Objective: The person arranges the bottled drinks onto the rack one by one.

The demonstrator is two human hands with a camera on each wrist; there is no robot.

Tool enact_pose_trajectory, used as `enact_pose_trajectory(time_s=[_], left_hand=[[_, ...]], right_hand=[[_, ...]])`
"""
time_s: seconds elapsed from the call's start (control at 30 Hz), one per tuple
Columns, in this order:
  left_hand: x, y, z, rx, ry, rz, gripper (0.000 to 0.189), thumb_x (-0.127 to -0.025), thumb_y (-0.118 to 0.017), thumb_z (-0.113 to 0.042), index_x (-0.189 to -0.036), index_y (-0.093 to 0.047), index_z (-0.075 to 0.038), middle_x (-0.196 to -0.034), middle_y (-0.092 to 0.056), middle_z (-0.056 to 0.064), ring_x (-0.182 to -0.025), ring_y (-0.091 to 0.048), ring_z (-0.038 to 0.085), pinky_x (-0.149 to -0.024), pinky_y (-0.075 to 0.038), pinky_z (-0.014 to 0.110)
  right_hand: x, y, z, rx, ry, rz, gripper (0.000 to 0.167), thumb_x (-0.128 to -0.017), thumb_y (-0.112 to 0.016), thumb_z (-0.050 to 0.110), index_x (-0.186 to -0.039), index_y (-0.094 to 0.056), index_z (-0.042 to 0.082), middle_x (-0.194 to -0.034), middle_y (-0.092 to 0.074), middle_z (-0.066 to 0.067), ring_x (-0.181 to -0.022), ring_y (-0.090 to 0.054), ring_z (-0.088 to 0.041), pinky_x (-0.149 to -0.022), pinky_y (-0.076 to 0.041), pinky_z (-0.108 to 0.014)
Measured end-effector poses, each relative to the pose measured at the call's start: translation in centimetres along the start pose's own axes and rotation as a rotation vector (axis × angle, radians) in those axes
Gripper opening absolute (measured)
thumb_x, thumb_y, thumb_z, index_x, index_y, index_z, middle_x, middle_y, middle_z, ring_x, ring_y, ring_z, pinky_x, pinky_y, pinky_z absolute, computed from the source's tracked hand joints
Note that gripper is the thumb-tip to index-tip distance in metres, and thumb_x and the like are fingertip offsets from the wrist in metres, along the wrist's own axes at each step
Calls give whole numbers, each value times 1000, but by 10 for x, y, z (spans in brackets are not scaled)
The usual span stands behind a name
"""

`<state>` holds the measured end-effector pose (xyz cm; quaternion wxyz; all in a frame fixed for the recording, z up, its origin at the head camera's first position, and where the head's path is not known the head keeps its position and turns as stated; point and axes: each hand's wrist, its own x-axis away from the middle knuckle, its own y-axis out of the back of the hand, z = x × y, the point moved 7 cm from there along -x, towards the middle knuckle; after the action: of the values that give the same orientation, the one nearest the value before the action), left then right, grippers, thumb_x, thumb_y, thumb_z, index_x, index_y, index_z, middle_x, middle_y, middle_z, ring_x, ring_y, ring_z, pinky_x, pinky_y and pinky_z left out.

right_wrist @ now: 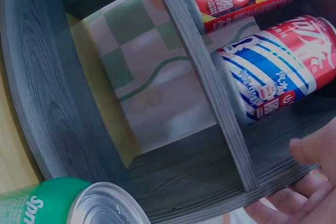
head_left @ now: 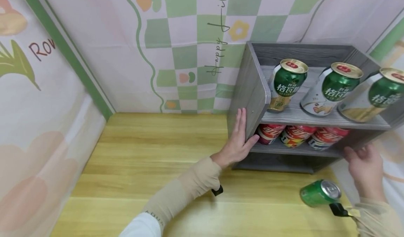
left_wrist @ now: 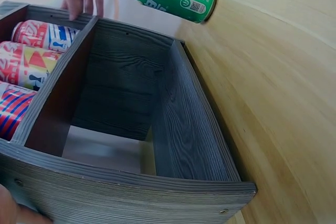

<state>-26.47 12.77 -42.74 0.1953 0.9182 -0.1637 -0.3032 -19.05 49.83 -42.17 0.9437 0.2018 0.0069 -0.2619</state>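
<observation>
A grey wood-grain shelf (head_left: 318, 122) with three levels stands on the table. My left hand (head_left: 235, 147) lies against its left side panel, fingers extended along the outer face and thumb near the front edge. At the opposite side, my right hand (head_left: 367, 170) grips the right panel; in the right wrist view its thumb (right_wrist: 315, 148) is on the inner side and the fingers are outside. Three green-and-white cans (head_left: 332, 89) stand on the top level. Red patterned cola cans (head_left: 296, 136) fill the middle one. A green Sprite can (head_left: 318, 194) lies on its side before the shelf, near my right wrist.
The yellow wooden table (head_left: 151, 153) extends left and in front of the shelf. Behind it hangs a checked, printed cloth (head_left: 180, 54), with another printed cloth (head_left: 41, 124) along the left side. A black strap piece (head_left: 338, 210) sticks out from my right wrist beside the Sprite can.
</observation>
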Motion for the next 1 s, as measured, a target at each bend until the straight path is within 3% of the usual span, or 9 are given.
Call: enact_pose_trajectory(time_s=[0.13,0.2,0.37,0.5,0.57,0.67,0.87,1.0], left_hand=[[-1,1,1,6,-8,3,82,-106,-31,-51,-161,16,-11,-168,17,17,-155,8,27,-124,-14,43],[-2,1,0,8,-12,4,86,-103,-25,-60,-161,16,-11,-168,16,18,-155,9,27,-124,-14,45],[-3,0,-1,12,-8,20,96,-94,-11,-76,-161,17,-12,-168,18,16,-155,10,24,-124,-13,42],[-3,0,-2,23,-12,24,97,-93,-11,-76,-161,16,-11,-168,19,15,-155,10,23,-124,-13,41],[-3,0,-2,26,-16,26,96,-94,-11,-75,-161,17,-12,-167,19,15,-155,10,24,-124,-13,42],[-2,2,-2,35,-19,23,94,-96,-11,-75,-161,18,-13,-167,20,15,-155,10,24,-124,-13,43],[0,2,0,32,-12,28,86,-103,-26,-60,-160,19,-15,-167,21,14,-154,13,22,-124,-11,42],[1,1,0,33,-11,32,82,-108,-38,-41,-160,20,-14,-167,21,14,-154,13,22,-124,-10,42]], right_hand=[[2,-2,1,9,-24,2,57,-100,-61,11,-153,-43,20,-117,-59,26,-101,-55,14,-82,-43,-3],[4,1,0,6,-61,-18,62,-100,-62,14,-156,-38,17,-121,-58,23,-99,-56,13,-82,-44,-3],[10,12,-5,-258,-115,-68,72,-99,-63,8,-161,-25,11,-110,-63,21,-81,-62,12,-70,-50,-6],[19,17,-9,-384,-110,-90,61,-100,-63,7,-154,-36,13,-107,-66,18,-83,-65,8,-67,-51,-8],[23,19,-11,-419,-65,-63,49,-100,-62,6,-146,-47,13,-102,-69,18,-86,-68,5,-69,-53,-9],[30,19,-15,-447,37,20,41,-101,-59,1,-140,-54,12,-107,-73,13,-90,-70,2,-72,-53,-11],[48,10,-28,-497,248,226,56,-100,-46,-15,-152,-40,3,-127,-69,6,-104,-69,-2,-83,-52,-12],[60,3,-43,-416,310,308,63,-98,-44,-20,-156,-32,1,-136,-63,8,-117,-61,2,-92,-45,-8]])
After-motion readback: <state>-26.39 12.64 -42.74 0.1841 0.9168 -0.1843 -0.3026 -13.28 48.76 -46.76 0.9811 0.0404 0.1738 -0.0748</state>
